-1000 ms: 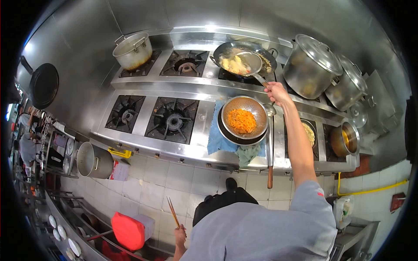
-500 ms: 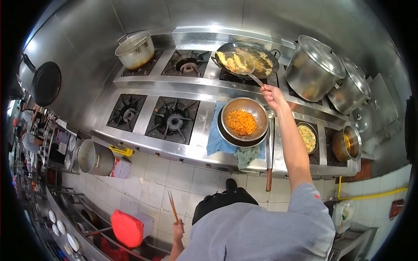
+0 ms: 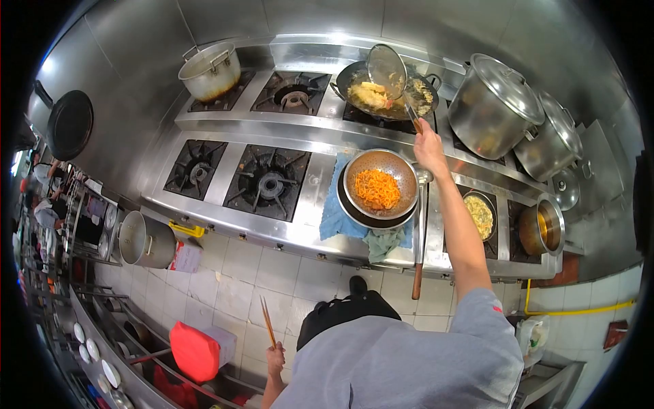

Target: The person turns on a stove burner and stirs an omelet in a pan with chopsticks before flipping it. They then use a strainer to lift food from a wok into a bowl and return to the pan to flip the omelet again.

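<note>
My right hand (image 3: 429, 146) is closed around the handle of a round mesh skimmer (image 3: 387, 67), whose head is tipped up over a dark wok (image 3: 354, 112). In the wok's oil lie yellow battered pieces (image 3: 370, 95) and loose crumbs. Down by my left side, my left hand (image 3: 275, 357) grips a pair of long cooking chopsticks (image 3: 268, 320), tips pointing up. Below the wok, a perforated metal bowl (image 3: 411, 178) holds orange shredded food (image 3: 377, 189). It rests on a black pan over a blue cloth (image 3: 330, 218).
A long-handled ladle (image 3: 419, 252) lies right of the bowl. Beyond my right arm are a small pan of egg-like food (image 3: 479, 217) and a pot of oil (image 3: 543, 227). Large lidded stockpots (image 3: 487, 112) stand back right. A grey pot (image 3: 211, 73) sits back left, near bare burners (image 3: 269, 185).
The skimmer has risen out of the oil and turned up on edge, with my right hand shifting slightly. The battered pieces have bunched together. My left hand stays almost still with the chopsticks.
</note>
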Tool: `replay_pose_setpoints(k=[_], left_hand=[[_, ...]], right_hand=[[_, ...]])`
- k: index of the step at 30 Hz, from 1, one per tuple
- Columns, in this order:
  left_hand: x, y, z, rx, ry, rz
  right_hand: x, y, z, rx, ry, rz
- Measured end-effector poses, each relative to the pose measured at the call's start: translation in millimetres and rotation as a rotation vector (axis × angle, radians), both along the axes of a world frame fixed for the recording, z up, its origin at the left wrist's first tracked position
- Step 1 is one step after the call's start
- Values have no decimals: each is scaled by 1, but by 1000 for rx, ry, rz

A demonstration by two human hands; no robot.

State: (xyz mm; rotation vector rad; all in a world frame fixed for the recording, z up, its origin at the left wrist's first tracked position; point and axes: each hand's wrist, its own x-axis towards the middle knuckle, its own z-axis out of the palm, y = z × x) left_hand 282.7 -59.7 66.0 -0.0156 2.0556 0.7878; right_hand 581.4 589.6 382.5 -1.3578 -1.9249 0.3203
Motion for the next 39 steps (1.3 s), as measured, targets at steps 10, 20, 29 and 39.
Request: replay_pose_setpoints(k=[10,20,29,39], left_hand=[[12,-6,6,-13,-13,-8],[9,-24,-2,-46,-54,70],[17,-27,3,15,-25,-80],[-16,-17,-22,15,-75,-31]], right_hand=[[65,64,-1,260,-101,-38],[127,105,9,-126,-194,-109],[119,61,120,-672,257,-68],[132,21,119,-554,571,-89]])
